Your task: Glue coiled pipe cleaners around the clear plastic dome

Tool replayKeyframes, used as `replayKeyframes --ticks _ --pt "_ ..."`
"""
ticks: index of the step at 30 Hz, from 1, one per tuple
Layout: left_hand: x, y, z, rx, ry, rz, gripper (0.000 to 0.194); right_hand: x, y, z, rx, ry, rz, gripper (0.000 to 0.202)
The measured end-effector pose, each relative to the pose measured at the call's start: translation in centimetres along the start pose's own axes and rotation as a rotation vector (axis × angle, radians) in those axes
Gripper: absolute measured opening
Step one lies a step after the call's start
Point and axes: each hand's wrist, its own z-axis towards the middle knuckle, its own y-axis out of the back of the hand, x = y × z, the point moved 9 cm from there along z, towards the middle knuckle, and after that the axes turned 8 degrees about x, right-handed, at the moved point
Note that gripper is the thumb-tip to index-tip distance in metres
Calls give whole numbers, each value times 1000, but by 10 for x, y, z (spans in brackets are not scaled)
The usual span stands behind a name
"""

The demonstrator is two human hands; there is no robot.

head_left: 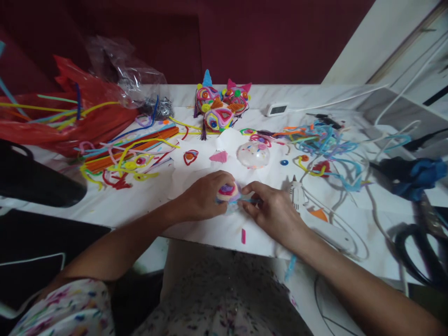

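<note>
Left hand [209,196]: clamped on a colourful ornament [228,192].
Right hand [275,207]: fingers bent around a blue strip [250,200]; cannot tell whether they grip it.
Colourful ornament: left of the glue gun [297,195].
Clear dome [254,156]: beyond the glue gun, to its left.

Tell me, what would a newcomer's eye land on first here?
Probably the three bright, ornate little figures, grouped at the back of the table. Next, perhaps, the red plastic bag on the left, with coloured strips across it. Front and centre, the left hand holds a small colourful piece, the right hand close beside it.
</note>
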Motion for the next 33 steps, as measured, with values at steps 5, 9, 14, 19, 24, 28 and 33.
replayKeyframes --ticks 5,9,14,19,24,28,33 --pt "-3 3 3 112 -27 99 31 7 -7 -2 -69 49 47 11" --pt "-5 1 6 96 10 200 22 8 -5 -3 -110 77 68 11" --pt "-3 -2 6 77 22 222 22 7 -4 -4 -146 85 77 11" --pt "-4 -2 4 40 7 224 24 8 -3 -1 -158 81 78 12" --pt "-6 -3 2 34 20 233 23 8 -2 4 -150 73 73 16" --pt "-7 -4 1 36 21 225 24 0 -3 8 -120 33 75 18" --pt "-2 0 -2 87 -36 106 35 -6 -3 7 -79 16 105 12"
